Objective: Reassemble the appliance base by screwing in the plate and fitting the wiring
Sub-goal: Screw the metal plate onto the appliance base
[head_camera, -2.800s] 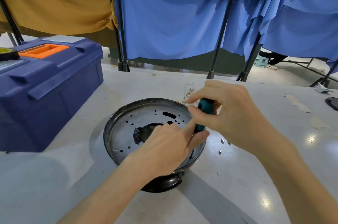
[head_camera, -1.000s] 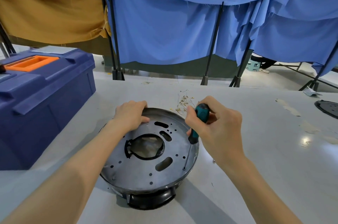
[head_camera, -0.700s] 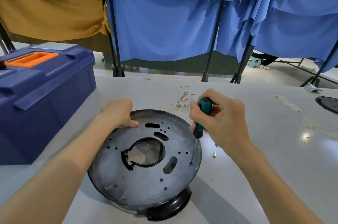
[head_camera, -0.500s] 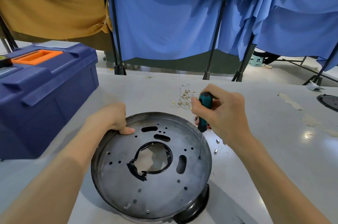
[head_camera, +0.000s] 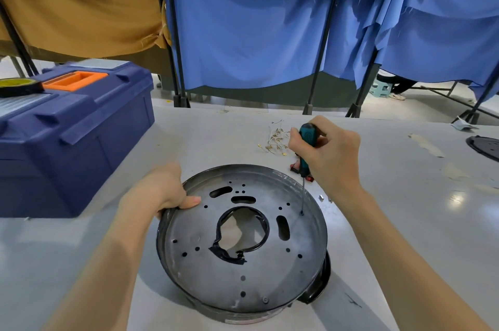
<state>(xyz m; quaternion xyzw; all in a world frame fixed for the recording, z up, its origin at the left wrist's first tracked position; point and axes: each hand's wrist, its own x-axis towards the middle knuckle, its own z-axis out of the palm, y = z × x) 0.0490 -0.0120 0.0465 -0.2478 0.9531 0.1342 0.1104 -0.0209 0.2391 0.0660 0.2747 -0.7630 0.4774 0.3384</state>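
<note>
your left hand [head_camera: 159,190] gripping far-left rim of appliance base [head_camera: 243,244], right hand [head_camera: 328,157] fingers wrapped round screwdriver [head_camera: 306,147], tip in plate [head_camera: 205,271] hole on right, blue toolbox [head_camera: 73,136] far left on table [head_camera: 405,222]

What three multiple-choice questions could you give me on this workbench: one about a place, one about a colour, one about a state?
1. Where does the blue toolbox stand relative to the round plate?
A. To its left
B. To its right
C. On top of it

2. What colour is the handle of the screwdriver?
A. Red
B. Teal
C. Yellow

3. What is the left hand doing?
A. Gripping the plate's rim
B. Lying flat on the table
C. Holding a cloth

Answers:
1. A: the toolbox is at the table's left side and the plate is in the middle.
2. B: the teal handle shows between the right hand's fingers.
3. A: the thumb lies over the rim.
</note>
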